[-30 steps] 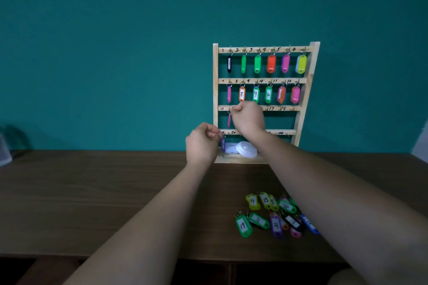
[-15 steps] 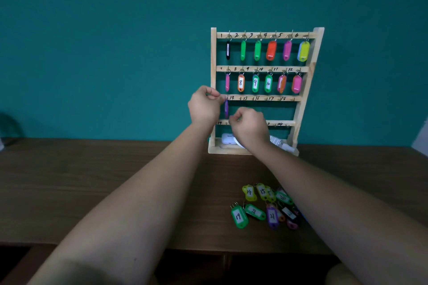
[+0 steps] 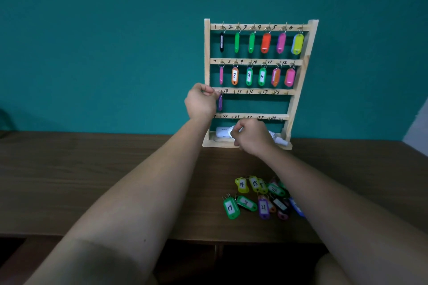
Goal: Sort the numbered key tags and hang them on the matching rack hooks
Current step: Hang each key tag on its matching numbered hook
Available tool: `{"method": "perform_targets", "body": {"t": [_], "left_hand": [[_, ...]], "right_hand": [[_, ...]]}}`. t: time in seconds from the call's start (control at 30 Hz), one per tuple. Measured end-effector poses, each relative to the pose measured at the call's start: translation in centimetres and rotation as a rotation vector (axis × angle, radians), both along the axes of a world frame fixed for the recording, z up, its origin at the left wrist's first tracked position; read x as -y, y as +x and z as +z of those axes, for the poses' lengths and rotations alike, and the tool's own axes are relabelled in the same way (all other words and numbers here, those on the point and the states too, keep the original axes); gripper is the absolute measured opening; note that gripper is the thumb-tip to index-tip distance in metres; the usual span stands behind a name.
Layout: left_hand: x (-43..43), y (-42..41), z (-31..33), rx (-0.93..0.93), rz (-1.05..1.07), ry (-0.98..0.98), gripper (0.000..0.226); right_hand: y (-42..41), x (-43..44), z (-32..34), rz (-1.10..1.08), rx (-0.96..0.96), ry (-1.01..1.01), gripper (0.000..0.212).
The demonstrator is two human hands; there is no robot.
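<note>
Left hand pinches the ring of a purple tag hanging at hook 13, left end of the third row of the rack; light, stiff plastic, likely best held by that ring. Right hand curls before the bottom tray, which holds white items; whether it grips anything cannot be told. Loose tags lie near right

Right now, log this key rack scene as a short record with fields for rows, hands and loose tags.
Rack: wooden rack upright on the table
Top two rows: hung tags, six each
Third row: only a purple tag, on the first hook
Fourth row: no tags seen
Left hand: pinches at the purple tag's ring
Right hand: curled before the bottom tray; contents hidden
Loose tags: pile on the table; 14, 15, 19, 21 readable
</note>
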State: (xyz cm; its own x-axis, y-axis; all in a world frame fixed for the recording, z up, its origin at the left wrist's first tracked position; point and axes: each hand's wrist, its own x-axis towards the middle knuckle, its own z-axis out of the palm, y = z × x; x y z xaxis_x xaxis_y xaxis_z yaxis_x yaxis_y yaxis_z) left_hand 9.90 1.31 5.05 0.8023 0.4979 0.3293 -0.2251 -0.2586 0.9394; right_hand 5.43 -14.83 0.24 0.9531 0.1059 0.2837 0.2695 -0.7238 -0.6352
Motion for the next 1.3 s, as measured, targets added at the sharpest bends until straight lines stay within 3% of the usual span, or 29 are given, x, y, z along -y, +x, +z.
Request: {"method": "perform_targets", "body": {"t": [0.2,0.37,0.57,0.67,0.8,1.1,1.3], "left_hand": [[-0.4,-0.3,-0.5,0.006,-0.009,0.046,0.017],[-1.2,-2.1,-1.0,-0.053,-0.077,0.225,0.006],[-1.3,-4.7,-3.3,-0.401,-0.46,0.573,0.008],[-0.6,-5.9,-4.6,-0.502,-0.593,0.809,0.006],[0.0,-7.4,-5.5,-0.565,-0.783,0.901,0.014],[1.8,-8.7,-6.5,-0.575,-0.801,1.062,0.028],[1.8,-8.5,-7.1,-0.561,-0.734,1.094,0.02]], "right_hand": [[-0.2,1.4,0.6,0.058,-0.121,-0.094,0.01],[-0.6,2.6,0.7,0.198,-0.22,-0.297,0.004],[-2.1,3.1,0.3,0.32,-0.403,-0.47,0.007],[-2.9,3.4,0.2,0.363,-0.453,-0.502,0.016],[-3.2,3.4,-0.1,0.363,-0.477,-0.523,0.026],[-3.0,3.3,-1.0,0.306,-0.361,-0.472,0.019],[-2.8,3.9,-1.1,0.284,-0.326,-0.423,0.014]]}}
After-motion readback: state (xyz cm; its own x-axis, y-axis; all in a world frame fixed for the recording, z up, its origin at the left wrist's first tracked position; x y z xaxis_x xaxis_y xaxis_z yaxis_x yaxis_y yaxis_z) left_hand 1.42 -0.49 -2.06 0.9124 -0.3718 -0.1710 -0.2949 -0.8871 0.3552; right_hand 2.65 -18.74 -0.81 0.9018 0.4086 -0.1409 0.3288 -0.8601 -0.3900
